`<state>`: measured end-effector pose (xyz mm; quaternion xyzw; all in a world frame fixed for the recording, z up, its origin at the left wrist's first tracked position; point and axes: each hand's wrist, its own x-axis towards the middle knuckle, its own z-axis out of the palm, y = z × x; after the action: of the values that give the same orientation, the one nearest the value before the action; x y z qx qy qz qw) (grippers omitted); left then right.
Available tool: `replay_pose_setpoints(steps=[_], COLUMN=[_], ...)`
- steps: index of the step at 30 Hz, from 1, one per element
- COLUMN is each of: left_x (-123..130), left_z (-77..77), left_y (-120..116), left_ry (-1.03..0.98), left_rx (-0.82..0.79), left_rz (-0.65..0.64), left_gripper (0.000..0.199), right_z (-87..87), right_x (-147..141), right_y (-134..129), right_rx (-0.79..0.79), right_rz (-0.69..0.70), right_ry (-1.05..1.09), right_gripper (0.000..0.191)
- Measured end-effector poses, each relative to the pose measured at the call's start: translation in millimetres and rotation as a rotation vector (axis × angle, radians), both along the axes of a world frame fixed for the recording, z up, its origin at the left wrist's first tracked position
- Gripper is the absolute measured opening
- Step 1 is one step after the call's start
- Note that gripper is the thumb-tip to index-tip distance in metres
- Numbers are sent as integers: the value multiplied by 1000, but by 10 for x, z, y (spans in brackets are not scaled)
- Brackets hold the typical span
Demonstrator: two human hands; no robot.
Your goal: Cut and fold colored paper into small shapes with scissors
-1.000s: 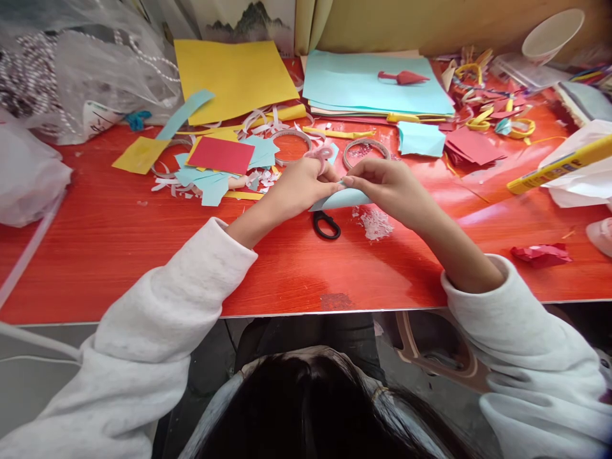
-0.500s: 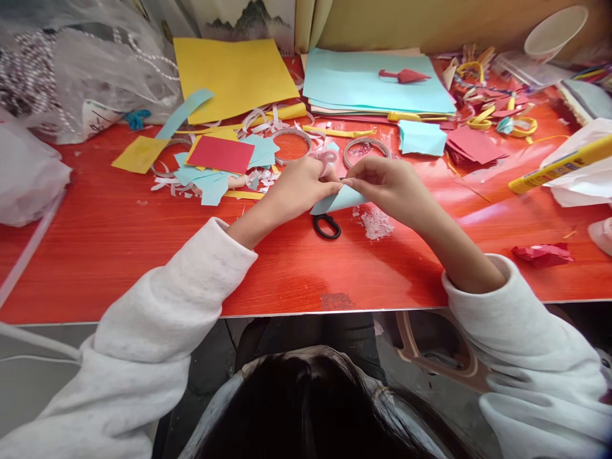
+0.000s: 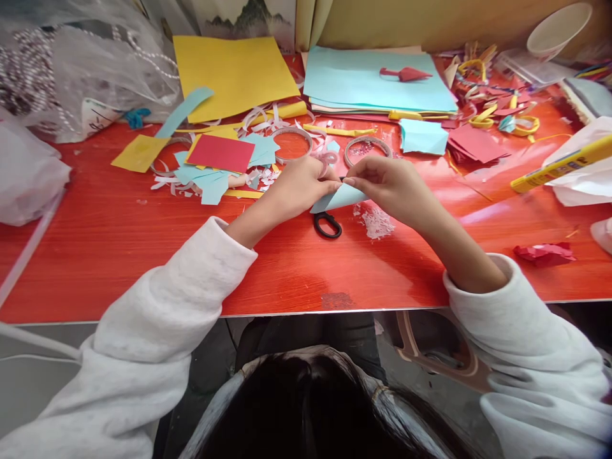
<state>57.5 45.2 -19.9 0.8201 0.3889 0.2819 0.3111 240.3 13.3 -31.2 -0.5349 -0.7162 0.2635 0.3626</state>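
Observation:
A small piece of light blue paper (image 3: 345,199) is held between my two hands above the red table. My left hand (image 3: 306,183) pinches its upper edge with thumb and fingers, and my right hand (image 3: 381,183) pinches the same edge close beside. The thumbs almost meet, and the fingers hide part of the paper. Just below it shows a black scissors handle (image 3: 327,225); the blades are out of sight. Pale paper shreds (image 3: 377,223) lie under my right hand. Behind the hands are two rolls of tape (image 3: 292,145).
Yellow sheets (image 3: 234,76) and a light blue paper stack (image 3: 373,80) lie at the back. Paper scraps (image 3: 210,182) are spread to the left. A yellow glue tube (image 3: 559,164), crumpled red paper (image 3: 545,254) and a white cup (image 3: 558,30) are on the right. Plastic bags (image 3: 29,169) stand left.
Both hands keep their pinch on the light blue paper, almost in the same place. The view has shifted very slightly; nothing else has visibly moved.

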Motion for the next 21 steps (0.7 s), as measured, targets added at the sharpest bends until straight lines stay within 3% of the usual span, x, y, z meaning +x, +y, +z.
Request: replay_pose_setpoints(steps=[3,21], left_x=[-7,15], left_z=[10,71], left_y=[5,-13], left_ry=[61,107], left_rx=[-29,-49], left_rz=[-47,-24], left_gripper=[17,13], right_z=[-17,68], right_x=[3,-6], right_y=[6,-40], right_rx=[-13,-36], right_rz=[23,-1], right_ry=[27,-54], right_gripper=[19,11])
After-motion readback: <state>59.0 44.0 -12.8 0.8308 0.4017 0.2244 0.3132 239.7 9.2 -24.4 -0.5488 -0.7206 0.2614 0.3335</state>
